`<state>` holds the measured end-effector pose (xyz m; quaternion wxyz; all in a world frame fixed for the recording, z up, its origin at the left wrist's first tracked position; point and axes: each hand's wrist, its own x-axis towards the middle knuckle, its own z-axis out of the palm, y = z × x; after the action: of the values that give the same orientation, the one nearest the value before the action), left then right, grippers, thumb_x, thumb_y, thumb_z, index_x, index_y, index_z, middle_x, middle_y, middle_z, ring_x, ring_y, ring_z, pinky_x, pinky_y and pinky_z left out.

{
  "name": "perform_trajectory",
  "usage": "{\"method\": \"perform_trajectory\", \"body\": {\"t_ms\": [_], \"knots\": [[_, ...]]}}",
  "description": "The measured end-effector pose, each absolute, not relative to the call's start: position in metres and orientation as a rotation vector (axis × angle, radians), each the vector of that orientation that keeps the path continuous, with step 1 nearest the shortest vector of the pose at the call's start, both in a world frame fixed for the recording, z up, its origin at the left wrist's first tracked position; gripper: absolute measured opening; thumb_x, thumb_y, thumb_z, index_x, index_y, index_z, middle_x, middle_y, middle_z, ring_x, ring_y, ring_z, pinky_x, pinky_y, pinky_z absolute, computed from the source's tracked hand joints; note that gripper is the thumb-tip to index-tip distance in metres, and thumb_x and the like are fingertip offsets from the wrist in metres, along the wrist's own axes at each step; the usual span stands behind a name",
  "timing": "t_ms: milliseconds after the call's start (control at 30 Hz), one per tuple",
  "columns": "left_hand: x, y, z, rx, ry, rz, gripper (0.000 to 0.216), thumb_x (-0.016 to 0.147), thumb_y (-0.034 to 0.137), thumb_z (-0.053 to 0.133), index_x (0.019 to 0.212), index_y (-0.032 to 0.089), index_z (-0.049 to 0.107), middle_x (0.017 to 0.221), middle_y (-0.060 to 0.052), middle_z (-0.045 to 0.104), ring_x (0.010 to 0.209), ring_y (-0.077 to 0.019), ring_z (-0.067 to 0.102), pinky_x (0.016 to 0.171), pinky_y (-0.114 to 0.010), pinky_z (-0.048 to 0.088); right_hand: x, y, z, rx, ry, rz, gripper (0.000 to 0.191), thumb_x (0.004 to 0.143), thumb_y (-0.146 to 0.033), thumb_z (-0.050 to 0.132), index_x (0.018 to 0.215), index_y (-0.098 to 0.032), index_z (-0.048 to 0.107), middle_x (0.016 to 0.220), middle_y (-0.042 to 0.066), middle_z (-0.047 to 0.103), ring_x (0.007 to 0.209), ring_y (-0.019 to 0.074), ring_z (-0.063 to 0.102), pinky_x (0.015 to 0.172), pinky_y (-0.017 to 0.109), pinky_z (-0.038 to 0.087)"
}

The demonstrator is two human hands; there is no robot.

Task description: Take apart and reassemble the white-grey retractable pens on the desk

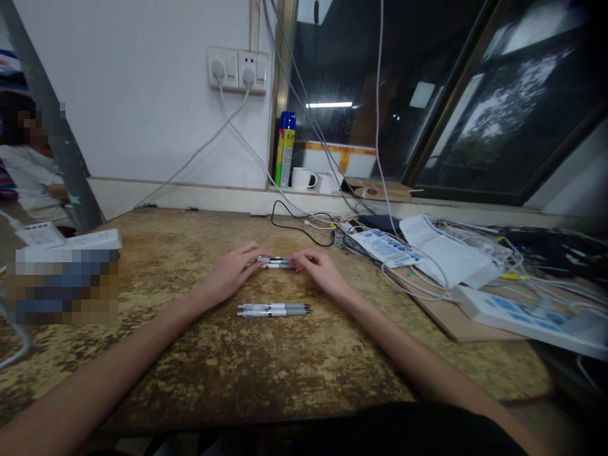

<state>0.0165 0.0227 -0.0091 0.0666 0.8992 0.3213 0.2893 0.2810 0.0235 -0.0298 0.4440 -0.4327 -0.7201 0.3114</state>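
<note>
Two white and grey pens lie side by side across the middle of the table, between my hands. My left hand has its fingers closed on their left ends. At the right ends, my right hand pinches them between thumb and fingers. The pen tips are partly hidden by my fingers, so I cannot tell whether one or both pens are gripped. Nearer to me, another pair of white and grey pens rests on the worn wooden table, parallel to the first, with dark tips to the right.
Cables, papers and a white power strip crowd the right side, partly on a brown board. Another power strip sits at the left, above a blurred patch. A spray can and a white mug stand on the windowsill. A person sits far left.
</note>
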Motion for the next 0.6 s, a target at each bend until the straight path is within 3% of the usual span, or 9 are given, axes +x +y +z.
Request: {"method": "perform_trajectory", "body": {"t_ms": [300, 600], "knots": [[0.015, 0.025, -0.007, 2.684, 0.99, 0.935, 0.034, 0.109, 0.032, 0.046, 0.138, 0.026, 0.064, 0.131, -0.007, 0.066, 0.121, -0.0245, 0.061, 0.108, -0.041, 0.046, 0.282, 0.028, -0.035, -1.011, -1.62, 0.947, 0.043, 0.091, -0.059, 0.062, 0.081, -0.018, 0.073, 0.085, 0.005, 0.072, 0.081, 0.0195, 0.063, 0.084, 0.032, 0.049], [0.0, 0.038, -0.012, 2.566, 1.072, 1.062, 0.026, 0.107, 0.035, 0.051, 0.123, 0.025, 0.068, 0.127, -0.006, 0.07, 0.119, -0.0255, 0.064, 0.108, -0.045, 0.047, 0.296, 0.035, -0.035, -0.96, -1.357, 1.051, 0.041, 0.082, -0.058, 0.067, 0.067, -0.02, 0.064, 0.072, 0.003, 0.063, 0.071, 0.0175, 0.056, 0.072, 0.03, 0.045]]}}
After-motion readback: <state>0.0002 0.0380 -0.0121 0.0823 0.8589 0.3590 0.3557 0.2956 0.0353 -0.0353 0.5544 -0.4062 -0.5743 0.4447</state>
